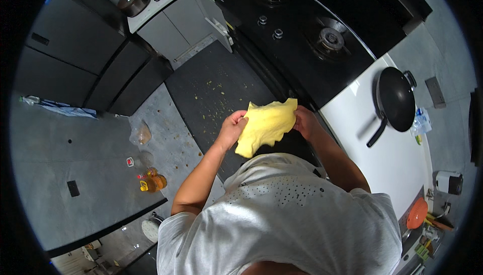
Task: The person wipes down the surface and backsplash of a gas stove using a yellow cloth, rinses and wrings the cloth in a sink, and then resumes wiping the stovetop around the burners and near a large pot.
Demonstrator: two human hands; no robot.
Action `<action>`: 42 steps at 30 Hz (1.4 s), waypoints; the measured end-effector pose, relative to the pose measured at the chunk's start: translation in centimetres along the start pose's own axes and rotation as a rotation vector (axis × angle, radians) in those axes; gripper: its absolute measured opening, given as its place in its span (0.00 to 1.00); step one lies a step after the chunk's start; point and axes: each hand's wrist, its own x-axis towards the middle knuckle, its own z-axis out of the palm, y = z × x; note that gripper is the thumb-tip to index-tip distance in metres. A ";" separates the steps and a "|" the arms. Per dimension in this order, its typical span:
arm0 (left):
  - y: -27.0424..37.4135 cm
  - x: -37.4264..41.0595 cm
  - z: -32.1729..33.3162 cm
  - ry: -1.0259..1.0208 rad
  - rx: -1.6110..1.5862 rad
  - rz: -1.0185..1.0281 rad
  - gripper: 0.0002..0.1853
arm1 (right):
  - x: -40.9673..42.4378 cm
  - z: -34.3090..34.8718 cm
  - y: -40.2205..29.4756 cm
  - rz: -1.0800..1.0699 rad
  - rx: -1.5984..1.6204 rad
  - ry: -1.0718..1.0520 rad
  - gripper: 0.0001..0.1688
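Note:
A yellow cloth [267, 125] with wavy edges is spread between my two hands, in front of the hem of a grey T-shirt. My left hand [231, 128] pinches its left edge between thumb and fingers. The right edge is gripped by my right hand [305, 123], whose fingertips are partly hidden behind the fabric. Below the cloth lies a dark floor mat [230, 71], scattered with small yellowish bits [216, 116].
To the right runs a white countertop [377, 169] bearing a black wok [396, 99]. A black gas stove [298, 22] is ahead, near a lidded pot [133, 2]. Oil bottles [154, 183] and a plastic bag [142, 133] stand on the floor at left, near the dark refrigerator [75, 45].

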 end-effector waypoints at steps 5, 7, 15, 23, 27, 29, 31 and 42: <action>1.4 8.3 -5.3 0.062 0.162 -0.008 0.08 | 10.1 0.2 -2.1 -0.035 -0.081 0.039 0.13; 3.4 12.7 -7.7 0.084 0.206 -0.001 0.07 | 13.7 1.2 -4.7 -0.073 -0.136 0.002 0.12; 22.4 31.2 -11.1 0.309 0.695 0.744 0.06 | 26.0 7.3 -22.9 -0.701 -0.401 0.053 0.10; 16.8 45.3 -17.9 0.217 1.479 0.634 0.17 | 37.6 4.9 -25.2 -1.201 -1.518 0.051 0.11; 11.7 50.2 -14.4 0.201 1.039 0.398 0.20 | 38.4 2.1 -19.8 -0.810 -1.530 -0.084 0.13; 9.4 53.1 -12.3 0.177 0.908 0.305 0.30 | 37.1 2.0 -19.7 -0.800 -1.606 -0.143 0.14; 7.4 56.3 -10.1 0.350 1.032 0.475 0.36 | 36.4 2.1 -20.5 -0.781 -1.607 -0.119 0.15; 16.1 71.2 -17.1 0.475 1.456 0.487 0.38 | 40.2 1.1 -25.2 -0.640 -1.341 0.520 0.15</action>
